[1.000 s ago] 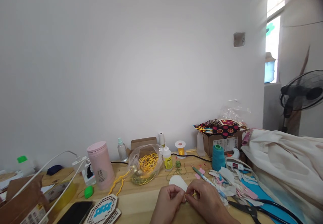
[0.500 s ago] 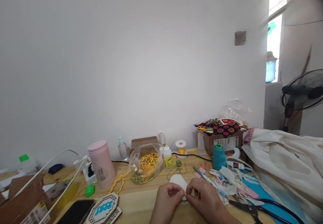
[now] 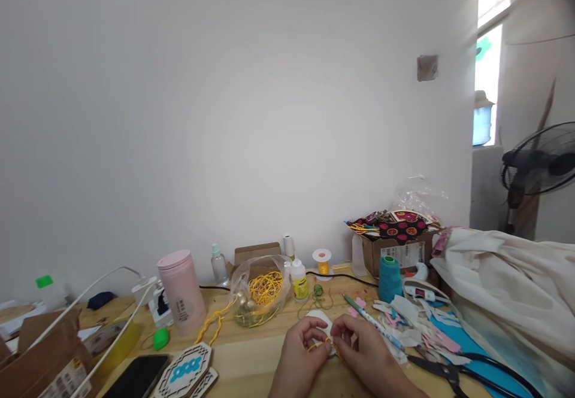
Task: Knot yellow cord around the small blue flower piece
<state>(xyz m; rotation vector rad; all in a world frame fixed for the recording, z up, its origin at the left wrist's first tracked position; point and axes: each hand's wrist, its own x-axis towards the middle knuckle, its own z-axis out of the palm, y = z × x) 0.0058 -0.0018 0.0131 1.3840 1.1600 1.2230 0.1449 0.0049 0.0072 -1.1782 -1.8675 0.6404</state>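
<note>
Close together over the front of the table, my left hand [image 3: 302, 350] and my right hand [image 3: 357, 347] both pinch a thin yellow cord [image 3: 317, 345]. Part of the cord shows as a small loop by the left fingers, and a bit hangs below the fingertips. Behind my hands lies a white piece [image 3: 321, 319], mostly covered by the fingers. A pen [image 3: 377, 323] rests right of my right hand, beside a pink flower-shaped cutout [image 3: 357, 307].
On the right are black-handled scissors [image 3: 442, 369], fabric scraps and a teal thread cone [image 3: 390, 279]. A glue bottle [image 3: 299, 279], a bag of yellow cord [image 3: 263, 290] and a pink tumbler [image 3: 182, 293] stand behind. A phone [image 3: 135, 377] and an octagonal patterned piece [image 3: 184, 369] lie left.
My left fingers have lifted and curled more, and a loop of yellow cord now shows beside them. Both hands remain together, covering more of the white piece.
</note>
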